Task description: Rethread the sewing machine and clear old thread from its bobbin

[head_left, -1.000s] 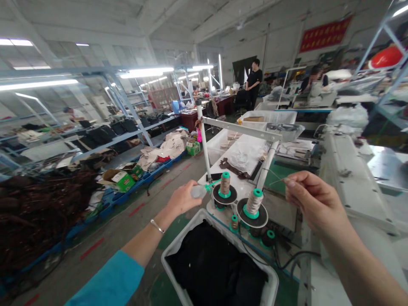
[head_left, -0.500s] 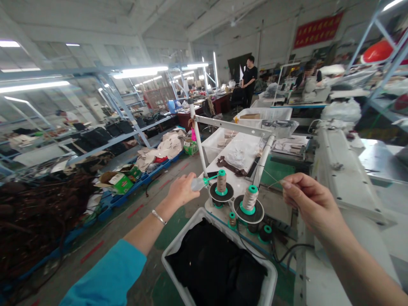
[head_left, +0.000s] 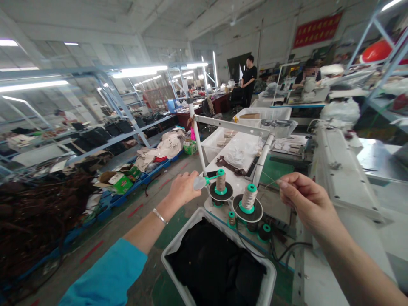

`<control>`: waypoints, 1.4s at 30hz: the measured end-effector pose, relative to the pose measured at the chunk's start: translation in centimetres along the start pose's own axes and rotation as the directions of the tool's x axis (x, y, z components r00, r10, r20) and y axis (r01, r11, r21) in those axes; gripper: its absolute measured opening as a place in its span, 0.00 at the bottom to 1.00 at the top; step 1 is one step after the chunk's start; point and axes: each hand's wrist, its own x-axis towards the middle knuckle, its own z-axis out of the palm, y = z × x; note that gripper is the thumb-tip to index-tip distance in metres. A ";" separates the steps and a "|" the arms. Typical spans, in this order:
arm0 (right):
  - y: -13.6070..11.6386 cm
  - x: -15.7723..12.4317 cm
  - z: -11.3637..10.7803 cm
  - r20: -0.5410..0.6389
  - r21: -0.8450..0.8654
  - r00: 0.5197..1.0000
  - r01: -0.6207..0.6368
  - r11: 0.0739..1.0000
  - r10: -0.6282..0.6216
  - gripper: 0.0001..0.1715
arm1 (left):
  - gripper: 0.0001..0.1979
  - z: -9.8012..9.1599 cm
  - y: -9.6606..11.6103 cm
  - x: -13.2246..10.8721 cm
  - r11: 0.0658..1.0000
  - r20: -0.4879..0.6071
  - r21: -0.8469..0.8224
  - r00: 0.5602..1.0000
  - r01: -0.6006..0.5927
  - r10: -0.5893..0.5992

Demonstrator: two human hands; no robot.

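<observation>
My left hand (head_left: 183,189) is closed round a small clear squeeze bottle (head_left: 200,182) whose green nozzle points at the left thread cone (head_left: 220,182). My right hand (head_left: 301,197) pinches a thin thread (head_left: 267,178) that runs from near the white stand pole (head_left: 264,158). A second beige cone (head_left: 249,198) on a green core stands on a black disc between my hands. Smaller spools (head_left: 232,218) sit below the cones.
A white bin (head_left: 178,248) full of black fabric lies just below my hands. A white sewing machine (head_left: 338,170) stands at right. Shelving with dark goods fills the left, boxes and cloth lie on the floor. A person in black stands at the back.
The view has shifted slightly, and both hands sit a little lower and further left in it. The left hand holds the bottle's nozzle at the left cone; the right keeps its pinch on the thread.
</observation>
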 end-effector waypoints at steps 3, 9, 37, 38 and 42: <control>-0.1 -0.1 0.1 -0.002 0.010 1.000 -0.016 1.000 0.016 0.15 | 0.24 -0.2 0.8 0.2 0.999 -0.009 0.037 1.000 0.008 -0.008; -0.1 -0.3 -0.1 -0.006 -0.006 1.000 -0.017 1.000 0.017 0.16 | 0.21 -1.0 2.3 0.2 0.997 -0.013 0.072 1.000 0.014 -0.013; 0.7 -0.2 0.2 0.033 -0.018 0.999 -0.010 1.000 0.011 0.12 | 0.24 -0.3 0.5 -0.5 0.998 0.028 0.058 1.000 0.002 -0.003; 0.7 -0.2 0.2 0.038 -0.016 0.999 -0.009 1.000 0.009 0.12 | 0.25 -0.4 0.6 -0.5 0.998 0.028 0.056 1.000 0.002 -0.003; 0.6 -0.2 0.1 0.048 -0.018 0.999 -0.005 1.000 0.006 0.11 | 0.24 -0.6 0.6 -0.5 0.998 0.031 0.058 0.999 0.010 -0.012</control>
